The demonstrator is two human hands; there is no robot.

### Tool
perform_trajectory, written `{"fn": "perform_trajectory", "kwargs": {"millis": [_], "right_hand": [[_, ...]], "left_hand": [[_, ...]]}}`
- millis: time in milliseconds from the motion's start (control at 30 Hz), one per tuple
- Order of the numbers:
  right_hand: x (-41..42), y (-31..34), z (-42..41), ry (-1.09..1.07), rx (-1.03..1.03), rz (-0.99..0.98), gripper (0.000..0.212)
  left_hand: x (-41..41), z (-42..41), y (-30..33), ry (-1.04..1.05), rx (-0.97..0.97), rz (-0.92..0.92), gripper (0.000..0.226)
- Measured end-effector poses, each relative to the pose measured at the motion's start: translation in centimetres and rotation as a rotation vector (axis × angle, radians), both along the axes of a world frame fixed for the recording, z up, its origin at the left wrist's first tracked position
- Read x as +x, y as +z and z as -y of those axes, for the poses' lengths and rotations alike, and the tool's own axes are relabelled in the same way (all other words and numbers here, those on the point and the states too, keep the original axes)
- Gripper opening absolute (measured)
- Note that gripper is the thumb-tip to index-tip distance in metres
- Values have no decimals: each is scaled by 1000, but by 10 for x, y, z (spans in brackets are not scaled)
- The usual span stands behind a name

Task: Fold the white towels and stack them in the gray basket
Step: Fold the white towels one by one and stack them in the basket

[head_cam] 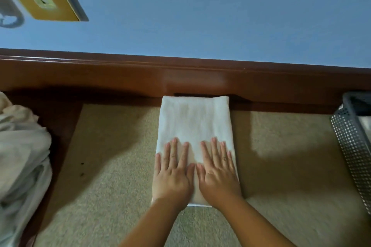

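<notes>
Head view: both palms flat, fingers spread, left hand (172, 174) and right hand (217, 172) press the folded towel (193, 122) mid-carpet. Soft, light, floppy, I'd say; scoop under both long sides toward the gray basket (353, 142), far right.

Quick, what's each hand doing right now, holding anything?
Left hand: open, fingers straight, pressing flat on the folded white towel.
Right hand: open, pressing flat on the same towel.
</notes>
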State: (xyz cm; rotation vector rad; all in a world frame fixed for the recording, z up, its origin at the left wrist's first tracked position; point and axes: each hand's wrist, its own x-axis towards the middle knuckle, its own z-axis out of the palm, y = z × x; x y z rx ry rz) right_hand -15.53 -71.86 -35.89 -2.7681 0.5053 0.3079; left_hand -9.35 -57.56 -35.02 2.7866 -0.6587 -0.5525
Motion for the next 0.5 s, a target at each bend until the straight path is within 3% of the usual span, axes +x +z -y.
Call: {"fn": "perform_trajectory", "kwargs": {"millis": [133,300,500], "right_hand": [[-4,19,-1,49,76,-109,67],[-67,24,-12,188,46,-36,70],[-80,14,-2,215,-9,-21,98]], "left_hand": [[0,-7,14,-48,29,-26,65],[-50,-32,25,-121,-43,-44,71],[-51,-41,20,-217,111,-14,98]]}}
